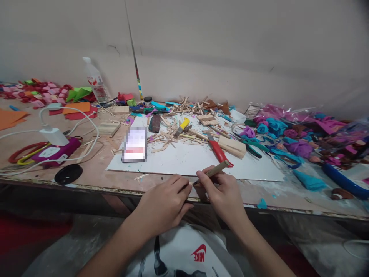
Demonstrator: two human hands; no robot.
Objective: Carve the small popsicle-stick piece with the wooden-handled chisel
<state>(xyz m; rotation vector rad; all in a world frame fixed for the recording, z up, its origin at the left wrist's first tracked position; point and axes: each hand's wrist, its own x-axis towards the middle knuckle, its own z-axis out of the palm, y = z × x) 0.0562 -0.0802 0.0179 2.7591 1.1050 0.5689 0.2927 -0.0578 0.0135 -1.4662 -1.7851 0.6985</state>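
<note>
My right hand (pixel 223 190) is closed around a slim wooden-handled tool (pixel 219 168). Its handle slants up to the right, and its dark, narrow tip points down-left at the table's front edge, beside my left fingers. My left hand (pixel 170 200) rests at that edge with its fingers curled together; whatever they may hold is hidden under them. Just beyond both hands lies a white board (pixel 173 161). On it are a red-handled knife (pixel 218 151), a yellow-handled cutter (pixel 183 126), a light wood block (pixel 233 146) and a phone (pixel 135 144) with a lit, blurred screen.
Wood sticks and shavings (pixel 190 105) pile up at the back. A purple power socket (pixel 56 150) with a white charger and cable (pixel 96 130) sits left, near a black lid (pixel 68 174). A plastic bottle (pixel 96 80) leans against the wall. Crepe-paper flowers (pixel 291 134) crowd the right.
</note>
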